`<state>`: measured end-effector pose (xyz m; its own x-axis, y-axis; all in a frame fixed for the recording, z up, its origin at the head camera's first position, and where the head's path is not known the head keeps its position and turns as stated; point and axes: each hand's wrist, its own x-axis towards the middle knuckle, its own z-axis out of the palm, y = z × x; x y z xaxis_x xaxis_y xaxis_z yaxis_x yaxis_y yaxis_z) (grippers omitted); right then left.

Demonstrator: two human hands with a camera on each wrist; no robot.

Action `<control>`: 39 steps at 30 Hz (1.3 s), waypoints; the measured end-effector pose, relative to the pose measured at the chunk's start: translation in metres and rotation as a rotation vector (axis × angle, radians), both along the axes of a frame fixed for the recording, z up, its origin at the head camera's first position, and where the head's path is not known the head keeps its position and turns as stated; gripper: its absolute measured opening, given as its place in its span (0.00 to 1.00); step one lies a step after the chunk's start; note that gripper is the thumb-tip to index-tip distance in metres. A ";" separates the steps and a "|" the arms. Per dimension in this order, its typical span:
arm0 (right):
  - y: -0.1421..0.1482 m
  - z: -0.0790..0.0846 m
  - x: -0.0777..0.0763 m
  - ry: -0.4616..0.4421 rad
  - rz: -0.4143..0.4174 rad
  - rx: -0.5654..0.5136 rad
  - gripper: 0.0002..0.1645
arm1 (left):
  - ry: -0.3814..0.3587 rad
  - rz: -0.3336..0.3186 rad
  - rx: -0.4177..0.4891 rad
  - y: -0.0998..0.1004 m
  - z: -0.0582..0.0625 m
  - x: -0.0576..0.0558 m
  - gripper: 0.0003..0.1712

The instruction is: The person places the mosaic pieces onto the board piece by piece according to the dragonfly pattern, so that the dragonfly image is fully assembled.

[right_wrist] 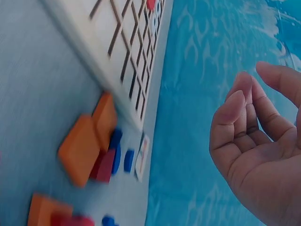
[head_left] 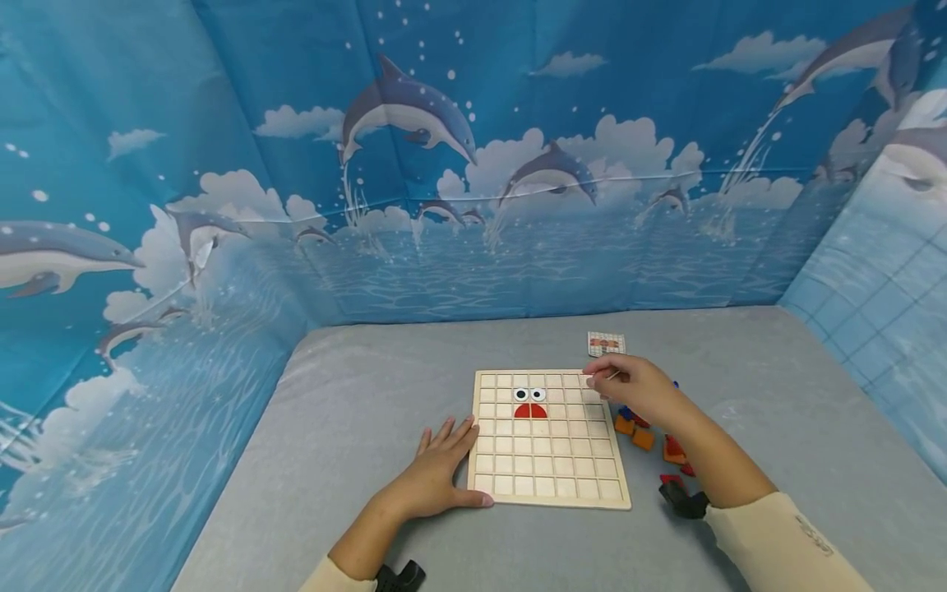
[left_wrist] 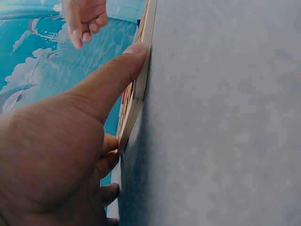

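"What colours are on your board?"

"My board [head_left: 564, 446] is pale wood, patterned with a grid of squares outlined in darker lines. The eye discs [head_left: 521, 395] are white with black centres, the rounded pieces [head_left: 523, 411] plain red."

"And the loose blocks [head_left: 643, 439]?"

"Orange, red and blue. The little card [head_left: 606, 341] is whitish, with a red-orange pattern."

"What about your sleeves [head_left: 777, 543]?"

"Cream, the right one with dark print. My wrist mounts [head_left: 684, 500] are black."

"And around you?"

"My tabletop [head_left: 370, 395] is mottled grey. The backdrop [head_left: 518, 284] is blue, patterned with white clouds [head_left: 240, 197], white dots and grey-blue dolphins [head_left: 410, 103] with pale bellies."
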<state>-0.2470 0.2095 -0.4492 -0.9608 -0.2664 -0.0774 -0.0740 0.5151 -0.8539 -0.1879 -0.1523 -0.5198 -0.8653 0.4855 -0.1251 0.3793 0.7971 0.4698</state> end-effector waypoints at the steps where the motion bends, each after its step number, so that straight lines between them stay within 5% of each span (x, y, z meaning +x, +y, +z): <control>1: 0.003 0.000 0.001 -0.003 -0.006 -0.001 0.25 | 0.000 0.001 0.002 0.000 0.000 0.000 0.65; 21: 0.048 -0.025 0.012 -0.106 -0.128 0.134 0.25 | -0.003 -0.002 0.005 0.001 0.000 -0.002 0.65; 39: 0.065 -0.048 0.008 -0.188 -0.125 0.186 0.24 | -0.006 0.005 0.018 0.001 -0.001 -0.002 0.65</control>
<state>-0.2394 0.2746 -0.4967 -0.9495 -0.1110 -0.2934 0.1507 0.6589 -0.7370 -0.1898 -0.1512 -0.5204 -0.8671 0.4833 -0.1211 0.3726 0.7903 0.4864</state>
